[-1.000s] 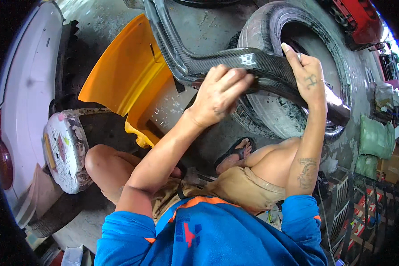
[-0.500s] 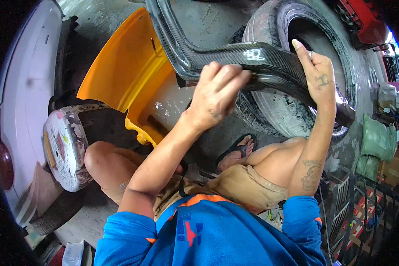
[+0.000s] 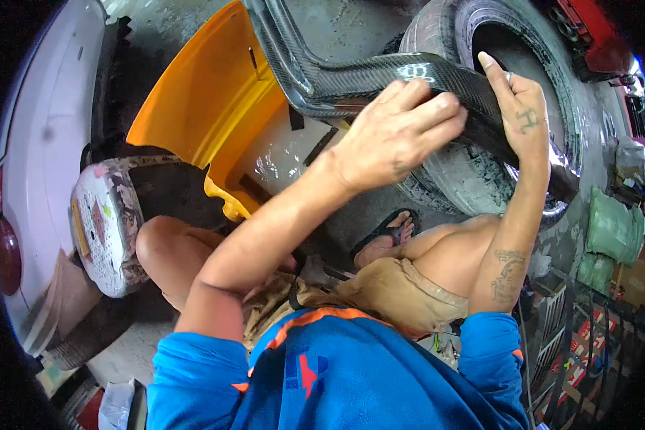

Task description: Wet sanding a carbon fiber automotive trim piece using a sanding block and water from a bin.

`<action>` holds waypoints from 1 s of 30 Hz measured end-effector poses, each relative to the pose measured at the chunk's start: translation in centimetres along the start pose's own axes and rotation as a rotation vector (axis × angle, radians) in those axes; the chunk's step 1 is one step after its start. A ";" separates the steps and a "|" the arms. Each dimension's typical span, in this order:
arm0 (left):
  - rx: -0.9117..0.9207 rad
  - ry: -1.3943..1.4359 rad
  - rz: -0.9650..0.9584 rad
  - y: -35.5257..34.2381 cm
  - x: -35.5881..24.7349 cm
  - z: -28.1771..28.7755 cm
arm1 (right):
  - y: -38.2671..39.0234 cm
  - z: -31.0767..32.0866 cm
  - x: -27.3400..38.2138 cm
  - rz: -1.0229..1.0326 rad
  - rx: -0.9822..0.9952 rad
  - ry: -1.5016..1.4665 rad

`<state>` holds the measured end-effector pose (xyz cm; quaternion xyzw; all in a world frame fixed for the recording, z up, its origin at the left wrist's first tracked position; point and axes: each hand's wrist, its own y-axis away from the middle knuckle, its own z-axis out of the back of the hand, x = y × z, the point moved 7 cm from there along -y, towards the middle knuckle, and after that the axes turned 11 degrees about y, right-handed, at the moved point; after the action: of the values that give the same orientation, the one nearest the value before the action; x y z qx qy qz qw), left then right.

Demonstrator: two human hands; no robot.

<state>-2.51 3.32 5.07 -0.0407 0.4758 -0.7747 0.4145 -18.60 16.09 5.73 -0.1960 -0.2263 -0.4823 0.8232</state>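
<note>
A long, bent carbon-fibre car trim piece point(image 3: 373, 77), glossy and black with a woven pattern, reaches from the top of the view toward the right. My right hand point(image 3: 522, 107) grips it near its right end, thumb up along the face and fingers out of sight behind. Bent over the lower edge of its middle stretch, my left hand point(image 3: 412, 136) is closed with the fingers curled. Its fingertips are turned away against the trim piece, so whatever they pinch, if anything, is hidden.
Left of the trim piece stands a yellow-orange body panel point(image 3: 193, 86). Behind its right half lies a dusty tyre point(image 3: 455, 172). A worn white stool point(image 3: 106, 222) is by my left knee, beside a pale car body point(image 3: 46, 143). Black metal bars point(image 3: 580, 330) rise at lower right.
My left hand has slid to the right along the trim piece, closer to my right hand. The right hand keeps its grip and has shifted only slightly.
</note>
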 end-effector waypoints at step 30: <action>0.181 0.243 1.116 26.4 16.2 1.0 | 4.1 3.8 4.6 0.436 -0.555 -0.046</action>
<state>3.29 -13.76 -20.14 0.3412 0.4011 -0.4757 0.7046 -13.66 16.77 11.05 -0.4669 -0.0579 -0.3337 0.8169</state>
